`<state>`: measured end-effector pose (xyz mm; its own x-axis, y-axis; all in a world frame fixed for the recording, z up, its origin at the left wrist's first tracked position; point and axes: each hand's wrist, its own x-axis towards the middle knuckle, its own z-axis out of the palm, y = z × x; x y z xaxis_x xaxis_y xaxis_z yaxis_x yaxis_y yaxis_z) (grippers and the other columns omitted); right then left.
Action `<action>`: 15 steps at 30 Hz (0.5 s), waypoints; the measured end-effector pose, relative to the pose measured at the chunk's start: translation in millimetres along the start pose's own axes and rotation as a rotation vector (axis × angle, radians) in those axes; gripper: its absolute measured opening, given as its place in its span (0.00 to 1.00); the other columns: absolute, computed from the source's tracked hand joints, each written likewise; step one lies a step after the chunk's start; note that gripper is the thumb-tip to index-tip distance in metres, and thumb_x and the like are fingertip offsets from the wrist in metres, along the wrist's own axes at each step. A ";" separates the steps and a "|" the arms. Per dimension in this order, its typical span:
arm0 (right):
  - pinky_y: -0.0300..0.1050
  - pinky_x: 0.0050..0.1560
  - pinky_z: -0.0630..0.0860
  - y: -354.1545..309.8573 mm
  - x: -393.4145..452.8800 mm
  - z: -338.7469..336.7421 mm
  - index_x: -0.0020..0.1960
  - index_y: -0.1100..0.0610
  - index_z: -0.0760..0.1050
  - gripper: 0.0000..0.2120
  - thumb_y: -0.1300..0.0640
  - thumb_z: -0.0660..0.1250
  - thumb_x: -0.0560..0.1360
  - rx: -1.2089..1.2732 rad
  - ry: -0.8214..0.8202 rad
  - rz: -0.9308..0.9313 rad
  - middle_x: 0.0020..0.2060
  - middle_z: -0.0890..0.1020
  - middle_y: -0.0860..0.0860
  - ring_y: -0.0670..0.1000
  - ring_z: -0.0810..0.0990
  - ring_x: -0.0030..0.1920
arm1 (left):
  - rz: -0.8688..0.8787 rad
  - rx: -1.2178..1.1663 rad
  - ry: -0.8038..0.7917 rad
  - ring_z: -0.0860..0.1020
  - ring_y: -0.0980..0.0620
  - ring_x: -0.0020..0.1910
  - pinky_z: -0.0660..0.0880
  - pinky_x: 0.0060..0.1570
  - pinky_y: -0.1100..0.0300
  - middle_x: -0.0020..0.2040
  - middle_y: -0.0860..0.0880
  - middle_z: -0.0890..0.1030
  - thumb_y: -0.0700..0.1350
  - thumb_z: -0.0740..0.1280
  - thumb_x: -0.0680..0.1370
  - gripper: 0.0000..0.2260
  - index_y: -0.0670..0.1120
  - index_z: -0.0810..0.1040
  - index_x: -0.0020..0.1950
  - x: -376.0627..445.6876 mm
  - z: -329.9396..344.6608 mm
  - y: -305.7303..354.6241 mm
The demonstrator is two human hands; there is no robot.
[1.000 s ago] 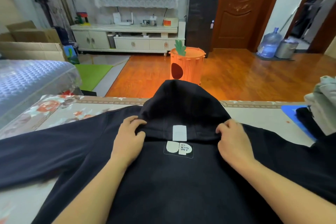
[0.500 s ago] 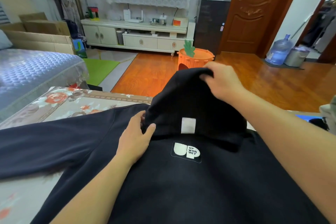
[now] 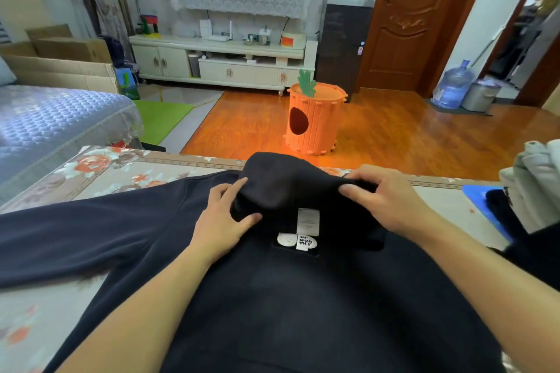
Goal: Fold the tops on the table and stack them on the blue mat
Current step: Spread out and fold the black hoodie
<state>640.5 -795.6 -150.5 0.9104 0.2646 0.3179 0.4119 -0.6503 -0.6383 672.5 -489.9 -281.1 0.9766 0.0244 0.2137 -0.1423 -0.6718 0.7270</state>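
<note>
Black hoodie (image 3: pixel 272 297) spread on the desk (image 3: pixel 100 172) at frame centre, its hood (image 3: pixel 288 185) pinched by both hands: left hand (image 3: pixel 221 221) thumb-under, right hand (image 3: pixel 391 200) gripping the fold.

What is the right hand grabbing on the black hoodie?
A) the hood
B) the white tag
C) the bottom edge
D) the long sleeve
A: the right hand pinches the folded-down hood of the black hoodie, just above the white tag, while the left hand holds the hood's other side.
</note>
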 end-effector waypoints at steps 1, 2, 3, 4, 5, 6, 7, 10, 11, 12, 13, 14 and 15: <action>0.35 0.45 0.70 -4.3 -3.4 2.3 0.42 0.40 0.78 0.11 0.56 0.73 0.76 0.003 0.048 -0.031 0.39 0.82 0.40 0.40 0.79 0.44 | -0.005 -0.017 -0.020 0.70 0.54 0.67 0.70 0.69 0.48 0.71 0.59 0.59 0.59 0.76 0.71 0.40 0.69 0.57 0.77 0.4 -1.7 0.6; 0.36 0.46 0.71 -9.2 -4.9 5.0 0.43 0.42 0.79 0.09 0.56 0.74 0.75 -0.022 0.059 -0.065 0.40 0.81 0.40 0.40 0.79 0.44 | 0.001 -0.023 -0.029 0.64 0.52 0.73 0.65 0.74 0.48 0.74 0.56 0.57 0.58 0.78 0.69 0.44 0.66 0.56 0.78 1.6 -5.3 2.7; 0.38 0.48 0.73 -14.4 -6.5 7.0 0.44 0.44 0.81 0.06 0.55 0.74 0.75 -0.056 0.045 -0.101 0.40 0.82 0.40 0.40 0.79 0.45 | 0.040 0.005 -0.027 0.57 0.50 0.77 0.59 0.77 0.48 0.77 0.53 0.55 0.58 0.78 0.67 0.47 0.63 0.55 0.80 3.8 -11.5 7.7; 0.41 0.49 0.74 -19.6 -10.0 8.3 0.46 0.47 0.82 0.03 0.55 0.74 0.75 -0.084 0.020 -0.132 0.41 0.82 0.41 0.41 0.79 0.45 | 0.112 0.064 -0.026 0.53 0.49 0.79 0.56 0.78 0.47 0.78 0.52 0.53 0.58 0.77 0.66 0.49 0.60 0.54 0.81 5.4 -19.1 16.2; 0.41 0.50 0.74 -24.4 -15.6 9.0 0.47 0.48 0.83 0.02 0.54 0.74 0.75 -0.101 -0.015 -0.168 0.41 0.81 0.40 0.41 0.79 0.46 | 0.203 0.120 -0.033 0.51 0.48 0.80 0.55 0.78 0.47 0.80 0.52 0.51 0.58 0.76 0.65 0.48 0.60 0.54 0.81 6.4 -27.7 26.0; 0.41 0.50 0.74 -29.6 -23.7 9.2 0.47 0.49 0.83 0.02 0.53 0.74 0.75 -0.126 -0.056 -0.214 0.41 0.81 0.39 0.41 0.79 0.46 | 0.308 0.181 -0.051 0.51 0.46 0.80 0.56 0.78 0.46 0.81 0.51 0.51 0.56 0.73 0.65 0.46 0.59 0.56 0.81 5.8 -37.5 37.1; 0.41 0.51 0.74 -33.7 -34.2 9.4 0.47 0.48 0.83 0.02 0.51 0.74 0.75 -0.153 -0.108 -0.260 0.41 0.80 0.38 0.41 0.79 0.47 | 0.430 0.259 -0.074 0.53 0.43 0.80 0.57 0.77 0.45 0.81 0.49 0.52 0.53 0.72 0.65 0.43 0.58 0.61 0.79 2.6 -47.4 48.0; 0.37 0.47 0.75 -47.8 -80.3 4.8 0.44 0.46 0.82 0.02 0.51 0.72 0.76 -0.081 -0.265 -0.235 0.40 0.82 0.39 0.43 0.81 0.46 | 0.772 0.557 -0.120 0.64 0.40 0.76 0.60 0.75 0.41 0.74 0.46 0.70 0.45 0.71 0.63 0.22 0.48 0.77 0.56 -30.0 -68.6 72.1; 0.35 0.45 0.75 -51.4 -98.4 1.4 0.42 0.45 0.81 0.05 0.52 0.72 0.77 0.013 -0.268 -0.165 0.39 0.82 0.41 0.45 0.82 0.44 | 0.817 0.607 -0.134 0.69 0.40 0.71 0.62 0.74 0.42 0.68 0.46 0.74 0.43 0.71 0.63 0.15 0.47 0.77 0.49 -52.6 -73.3 73.6; 0.36 0.42 0.75 -52.6 -115.9 -0.7 0.40 0.46 0.81 0.07 0.54 0.71 0.77 0.109 -0.229 -0.087 0.37 0.83 0.43 0.46 0.83 0.41 | 0.832 0.603 -0.155 0.72 0.41 0.66 0.64 0.73 0.44 0.63 0.47 0.76 0.41 0.71 0.64 0.12 0.46 0.75 0.45 -80.3 -77.9 69.0; 0.39 0.40 0.76 -51.6 -130.4 -2.3 0.39 0.49 0.81 0.09 0.56 0.70 0.77 0.186 -0.139 -0.013 0.34 0.82 0.46 0.48 0.83 0.37 | 0.826 0.573 -0.182 0.74 0.42 0.61 0.66 0.70 0.47 0.59 0.47 0.77 0.39 0.70 0.65 0.09 0.45 0.74 0.43 -109.7 -82.8 61.0; 0.45 0.39 0.78 -48.3 -141.6 -2.9 0.37 0.52 0.80 0.10 0.57 0.69 0.78 0.222 -0.015 0.078 0.32 0.81 0.49 0.49 0.82 0.33 | 0.808 0.550 -0.197 0.74 0.43 0.59 0.67 0.68 0.49 0.57 0.49 0.76 0.39 0.69 0.68 0.07 0.45 0.74 0.43 -138.5 -86.5 49.2; 0.51 0.39 0.79 -43.0 -149.8 -2.5 0.37 0.55 0.79 0.11 0.57 0.69 0.78 0.204 0.096 0.195 0.30 0.80 0.52 0.50 0.81 0.30 | 0.761 0.534 -0.199 0.75 0.45 0.57 0.68 0.66 0.52 0.57 0.50 0.75 0.39 0.67 0.69 0.06 0.46 0.74 0.44 -165.1 -89.4 39.5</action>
<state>486.3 -809.1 -168.9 0.9695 0.0736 0.2339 0.2372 -0.5228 -0.8188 491.2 -454.3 -229.3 0.6685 -0.6529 0.3561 -0.7073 -0.7062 0.0331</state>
